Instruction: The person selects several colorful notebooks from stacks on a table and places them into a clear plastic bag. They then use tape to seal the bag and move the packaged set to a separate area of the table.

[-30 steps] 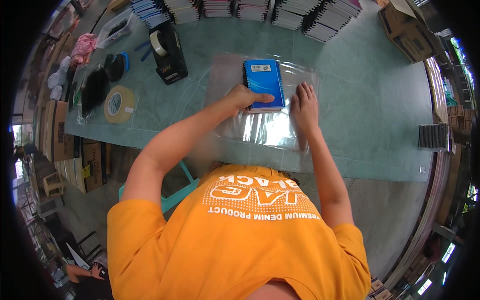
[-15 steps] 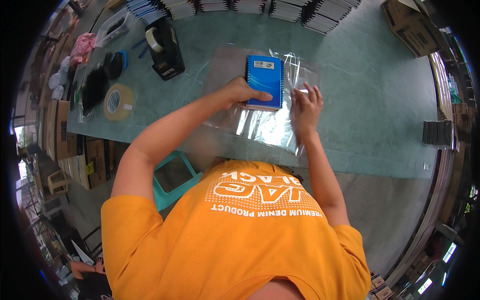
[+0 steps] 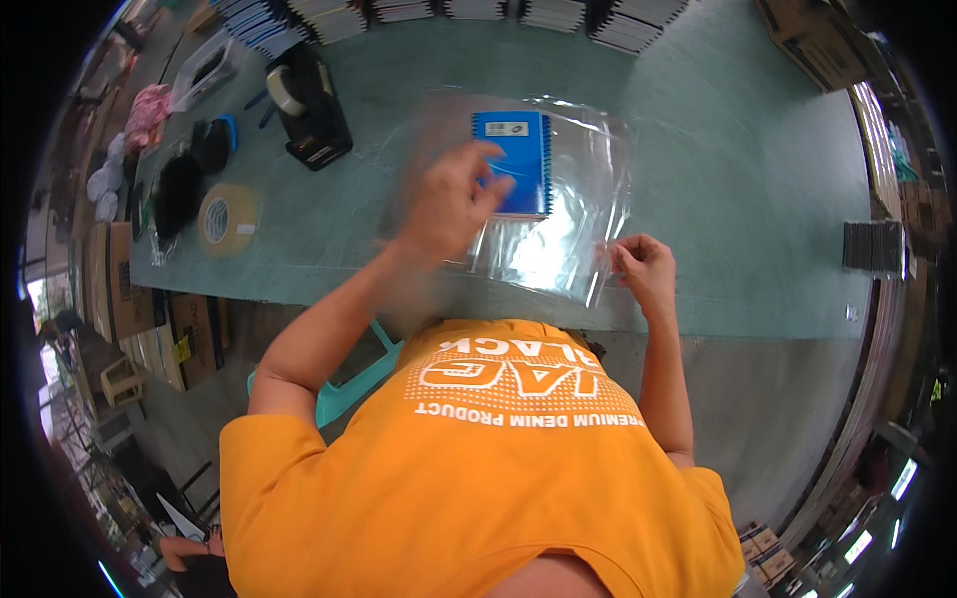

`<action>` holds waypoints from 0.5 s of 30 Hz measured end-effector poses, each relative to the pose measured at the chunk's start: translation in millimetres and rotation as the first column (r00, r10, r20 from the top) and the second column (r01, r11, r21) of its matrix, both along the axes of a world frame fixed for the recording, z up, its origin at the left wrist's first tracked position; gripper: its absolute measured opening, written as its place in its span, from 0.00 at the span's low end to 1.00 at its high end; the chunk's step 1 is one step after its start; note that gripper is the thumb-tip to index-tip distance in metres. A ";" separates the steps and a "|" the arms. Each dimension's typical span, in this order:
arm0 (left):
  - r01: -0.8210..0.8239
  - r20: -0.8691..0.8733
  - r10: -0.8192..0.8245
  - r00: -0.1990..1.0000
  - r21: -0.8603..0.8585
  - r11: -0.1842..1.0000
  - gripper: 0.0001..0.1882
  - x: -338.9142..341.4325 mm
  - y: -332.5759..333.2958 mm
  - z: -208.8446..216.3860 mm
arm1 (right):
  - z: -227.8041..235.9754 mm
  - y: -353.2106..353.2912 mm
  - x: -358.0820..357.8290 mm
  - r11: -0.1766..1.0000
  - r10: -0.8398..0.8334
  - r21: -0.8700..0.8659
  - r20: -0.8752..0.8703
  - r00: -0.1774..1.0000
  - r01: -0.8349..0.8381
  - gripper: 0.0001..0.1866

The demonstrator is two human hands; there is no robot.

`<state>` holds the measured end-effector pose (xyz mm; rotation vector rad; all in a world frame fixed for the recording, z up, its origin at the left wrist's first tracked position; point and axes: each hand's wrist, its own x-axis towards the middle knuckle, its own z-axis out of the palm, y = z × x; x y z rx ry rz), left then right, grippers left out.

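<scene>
A small stack of blue spiral notebooks [image 3: 526, 164] lies on a clear plastic sheet [image 3: 588, 169], wire binding showing along both long sides and a pale label on the top cover. Over its lower left part is my left hand [image 3: 447, 204], slightly blurred, with thumb and fingers apart and nothing between them. Whether its fingertips touch the cover I cannot tell. My right hand [image 3: 646, 269] pinches the sheet's right edge near its lower corner, thumb against fingers. Bright glare covers the plastic below the notebooks.
A black tape dispenser [image 3: 317, 130] and a roll of clear tape [image 3: 227, 221] sit on the green table [image 3: 738, 179] to the left. Notebook stacks [image 3: 404, 8] line the far edge. A cardboard box [image 3: 812, 45] stands at far right, a dark stack [image 3: 873, 249] at right.
My left hand has lifted off the notebooks' cover and opened. The right hand has moved down and right along the sheet's edge and closed on it. The view has shifted slightly.
</scene>
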<state>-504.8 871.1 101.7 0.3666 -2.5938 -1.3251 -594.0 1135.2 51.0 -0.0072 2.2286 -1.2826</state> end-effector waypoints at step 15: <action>0.250 0.176 -0.260 0.949 0.077 0.965 0.11 -20.0 65.6 -25.4 | -41.3 -7.7 5.6 0.930 -0.366 -0.187 -0.569 0.737 0.317 0.12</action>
